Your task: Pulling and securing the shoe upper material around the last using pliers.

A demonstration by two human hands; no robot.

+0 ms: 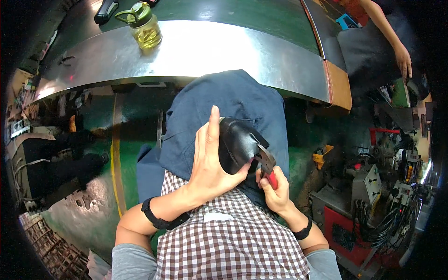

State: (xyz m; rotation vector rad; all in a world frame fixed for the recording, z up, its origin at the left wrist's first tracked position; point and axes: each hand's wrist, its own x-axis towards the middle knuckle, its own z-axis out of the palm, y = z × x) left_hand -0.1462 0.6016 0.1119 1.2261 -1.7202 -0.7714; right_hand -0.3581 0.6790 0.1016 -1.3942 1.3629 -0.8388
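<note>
A glossy black leather shoe rests on my lap over dark blue cloth; part of it is covered by my left hand. My left hand is closed against its near left side, with the thumb along the lower edge and one finger pointing up. In my right hand are red-handled pincers, the fingers wrapped round the grips. The metal jaws meet the shoe's right edge, close to my left thumb tip. Whether they bite on the leather cannot be made out.
Ahead runs a shiny metal bench edge carrying a green-lidded bottle. A brown cardboard piece covers its right corner. Machinery with cables stands at right. Another person's arm hangs at upper right. A wire-like rack is lower left.
</note>
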